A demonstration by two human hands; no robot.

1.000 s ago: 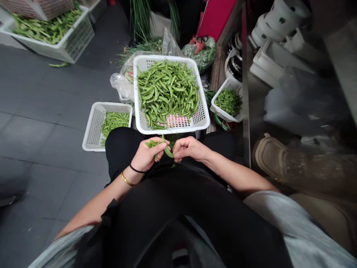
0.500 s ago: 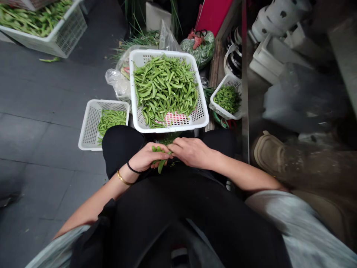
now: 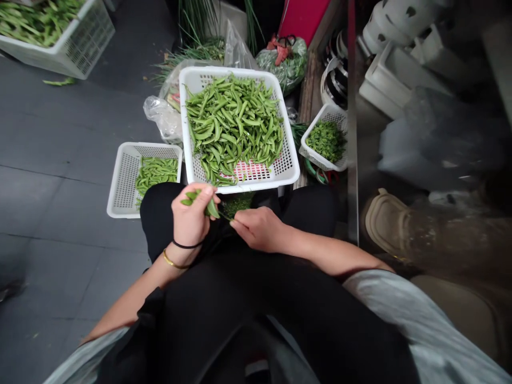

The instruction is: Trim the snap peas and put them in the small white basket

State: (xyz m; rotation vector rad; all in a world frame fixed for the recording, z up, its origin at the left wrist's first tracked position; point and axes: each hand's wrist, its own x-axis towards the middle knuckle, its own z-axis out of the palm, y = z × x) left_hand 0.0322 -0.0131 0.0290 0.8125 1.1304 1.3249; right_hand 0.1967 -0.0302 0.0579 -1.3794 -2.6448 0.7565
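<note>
My left hand (image 3: 190, 220) is closed around several green pea pods (image 3: 212, 208), their ends sticking out past the thumb. From one pod a thin string (image 3: 224, 215) runs across to my right hand (image 3: 259, 228), whose thumb and finger pinch its end. Just beyond both hands stands a large white basket (image 3: 244, 186) heaped with pea pods (image 3: 236, 120). To the left, beside my knee, a smaller white basket (image 3: 123, 184) has more pods (image 3: 158, 173) along its right side. Green scraps (image 3: 238, 204) lie below, between my knees.
A small basket of leafy greens (image 3: 326, 141) stands right, beside a metal edge (image 3: 352, 133). Behind the large basket are plastic bags (image 3: 164, 120) and long green stalks (image 3: 196, 50). Another crate (image 3: 80, 53) of greens sits at the upper left.
My hands have moved apart; the left went left and slightly up with the pods, the right a little down. A string now stretches between them.
</note>
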